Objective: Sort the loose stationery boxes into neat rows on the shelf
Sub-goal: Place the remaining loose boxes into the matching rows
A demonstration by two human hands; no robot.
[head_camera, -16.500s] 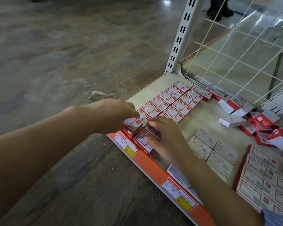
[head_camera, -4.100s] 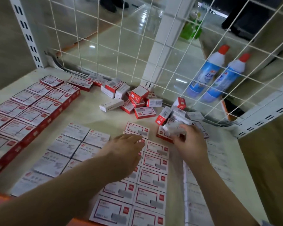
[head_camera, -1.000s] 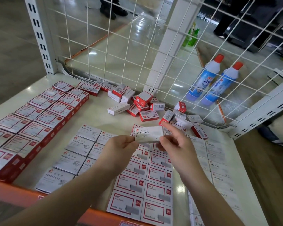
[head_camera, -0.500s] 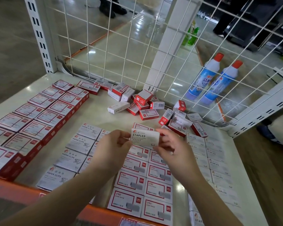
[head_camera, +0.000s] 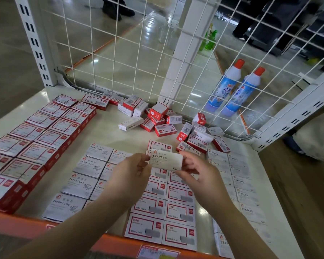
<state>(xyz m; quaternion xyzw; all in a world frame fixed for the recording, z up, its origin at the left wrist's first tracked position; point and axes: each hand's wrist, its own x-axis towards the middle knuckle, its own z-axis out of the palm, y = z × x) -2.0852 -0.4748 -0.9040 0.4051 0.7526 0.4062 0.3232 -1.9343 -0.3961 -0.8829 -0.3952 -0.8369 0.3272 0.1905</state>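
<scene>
Both hands are gripping one white STAPLES box (head_camera: 166, 161), lifted above the middle rows: the left hand (head_camera: 134, 168) is pinching its left end, the right hand (head_camera: 195, 168) its right end. Looks like the label is being checked. Matching white STAPLES rows (head_camera: 239, 182) are lying at three o'clock; that's likely its home. The loose pile (head_camera: 163, 118) at twelve o'clock is waiting.

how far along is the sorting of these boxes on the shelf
Mostly done: red boxes, paper clip boxes and white staples rows lie in neat rows. Both hands, left and right, hold one staples box. The loose pile by the mesh remains.
</scene>
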